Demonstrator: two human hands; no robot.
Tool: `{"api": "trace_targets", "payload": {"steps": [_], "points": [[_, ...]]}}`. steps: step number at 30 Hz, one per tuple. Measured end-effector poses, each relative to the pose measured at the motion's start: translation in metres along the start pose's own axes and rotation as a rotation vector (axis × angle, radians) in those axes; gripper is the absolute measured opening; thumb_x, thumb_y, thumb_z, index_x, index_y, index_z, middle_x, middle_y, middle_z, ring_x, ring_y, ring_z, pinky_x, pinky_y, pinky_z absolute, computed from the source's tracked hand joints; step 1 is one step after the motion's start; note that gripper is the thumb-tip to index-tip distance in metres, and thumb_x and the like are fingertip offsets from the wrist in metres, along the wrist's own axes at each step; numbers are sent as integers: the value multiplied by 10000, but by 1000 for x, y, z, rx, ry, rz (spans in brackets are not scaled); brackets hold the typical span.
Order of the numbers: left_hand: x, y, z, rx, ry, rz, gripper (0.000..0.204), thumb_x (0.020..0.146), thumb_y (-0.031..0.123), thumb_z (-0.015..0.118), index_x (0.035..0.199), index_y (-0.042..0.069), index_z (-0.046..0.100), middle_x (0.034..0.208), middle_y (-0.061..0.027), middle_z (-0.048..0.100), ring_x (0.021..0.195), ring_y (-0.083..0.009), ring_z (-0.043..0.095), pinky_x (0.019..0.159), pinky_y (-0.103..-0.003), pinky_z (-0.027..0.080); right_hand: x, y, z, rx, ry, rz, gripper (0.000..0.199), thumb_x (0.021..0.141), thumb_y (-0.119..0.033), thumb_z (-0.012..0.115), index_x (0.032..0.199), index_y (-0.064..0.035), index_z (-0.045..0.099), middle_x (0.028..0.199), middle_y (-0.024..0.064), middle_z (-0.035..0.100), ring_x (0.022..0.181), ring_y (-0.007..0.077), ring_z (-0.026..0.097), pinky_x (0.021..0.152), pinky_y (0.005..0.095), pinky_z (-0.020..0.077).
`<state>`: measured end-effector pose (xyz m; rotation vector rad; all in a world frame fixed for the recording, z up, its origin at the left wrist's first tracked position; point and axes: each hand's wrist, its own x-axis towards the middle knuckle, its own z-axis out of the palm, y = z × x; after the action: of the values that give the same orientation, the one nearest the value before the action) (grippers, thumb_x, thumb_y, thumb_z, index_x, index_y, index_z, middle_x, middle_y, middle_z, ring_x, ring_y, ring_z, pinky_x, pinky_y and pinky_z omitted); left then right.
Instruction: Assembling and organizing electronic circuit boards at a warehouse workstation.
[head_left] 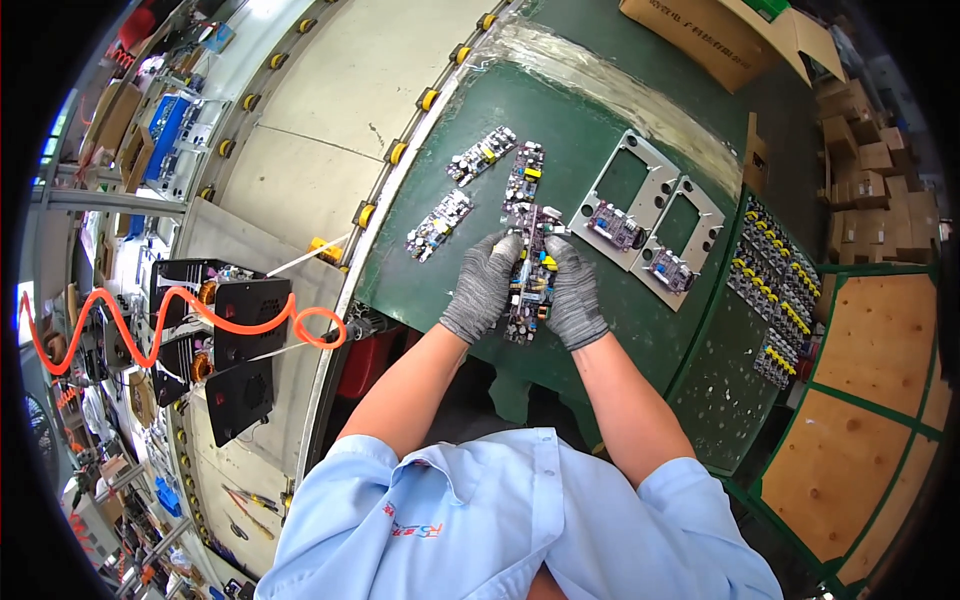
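Green matting covers the tabletop (pixel 600 130) in the head view, with a pale conveyor (pixel 330 130) edged by yellow rollers running along its left side and an orange coiled hose (pixel 180 310) looping over black units farther left. Cardboard boxes (pixel 870 160) are stacked at the far right, and an open carton (pixel 720 35) stands at the tabletop's far edge.

Both hands wear grey gloves and meet over 1 long circuit board (pixel 530 290) near the front edge of the tabletop. The left hand (pixel 482 285) has its fingers curled against the board's left edge. The right hand (pixel 575 292) is closed on the right edge, its thumb and forefinger pinched together near the board's top end. The board sits between the 2 palms; whether it is lifted or resting on the mat I cannot tell.

Just beyond the hands lies another board (pixel 524 175), and 2 more boards (pixel 482 155) (pixel 440 225) lie to the left of it, each apart from the others. To the right sit 2 grey metal frames (pixel 640 170) (pixel 700 215), side by side, each with a small purple board (pixel 616 226) (pixel 668 270) at its near end. Farther right a tray of small yellow-tipped parts (pixel 775 290) runs along the tabletop's edge.
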<state>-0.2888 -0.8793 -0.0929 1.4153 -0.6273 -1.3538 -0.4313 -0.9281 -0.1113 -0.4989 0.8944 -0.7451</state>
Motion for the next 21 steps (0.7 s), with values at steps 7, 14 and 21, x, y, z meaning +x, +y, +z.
{"api": "trace_targets", "payload": {"steps": [7,14,21], "points": [[13,15,-82,112,31,-54,465,950,392,558,1140,-21,656,896,-111,683,787,-156,648,725,-319,536,24,-6,14,50,-82,154,437,894,-468,679,1079,-75,628,821,47,674,620,175,666,529,311,585],[68,42,-130,847,294,69,620,829,439,711,1271,16,608,1044,-267,688,1028,-383,675,898,-440,527,33,-37,-21,-45,115,149,336,844,-418,754,977,-134,632,752,35,637,561,164,619,505,325,549],[82,-15,-143,1030,192,-50,593,854,455,702,1269,55,565,1119,-275,670,1086,-408,644,943,-475,502,36,-35,-38,-132,21,-21,309,903,-26,659,1200,-83,596,964,9,647,817,119,628,681,301,552]]}}
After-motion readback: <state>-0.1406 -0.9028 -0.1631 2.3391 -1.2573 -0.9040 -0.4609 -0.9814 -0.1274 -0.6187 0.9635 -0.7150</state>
